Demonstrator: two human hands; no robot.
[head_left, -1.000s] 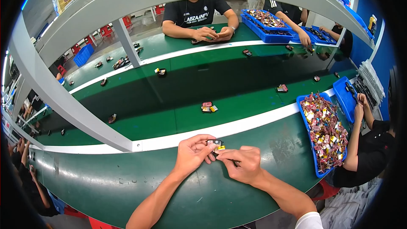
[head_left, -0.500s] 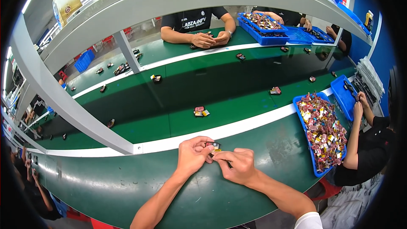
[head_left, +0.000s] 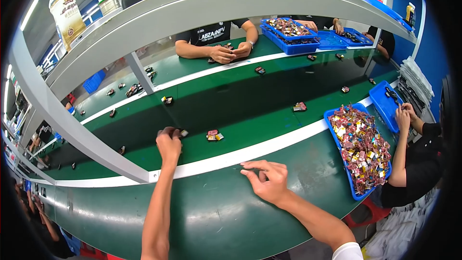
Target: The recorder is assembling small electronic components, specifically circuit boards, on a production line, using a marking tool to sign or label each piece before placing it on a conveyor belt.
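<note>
My left hand (head_left: 169,145) reaches over the green conveyor belt (head_left: 255,110), palm down, its fingers bent round a small dark part (head_left: 184,133) whose pale end shows beside them. The fingers hide most of that part. To its right on the belt lies a black-cased piece with a red board and a yellow-and-white block (head_left: 214,135). Above the near green worktop (head_left: 207,216), close to the white rail (head_left: 216,163), my right hand (head_left: 268,179) holds nothing that I can make out; thumb and forefinger are a little apart.
A blue tray (head_left: 352,188) heaped with small red, white and yellow parts stands at right, beside a co-worker's arms. Several similar pieces are spread along the belt. A grey metal frame (head_left: 72,115) crosses the left and top. Another person works opposite.
My left hand has left my right hand and moved forward and left over the belt, taking the small part along. My right thumb and forefinger have parted. Pieces on the belt sit farther left.
</note>
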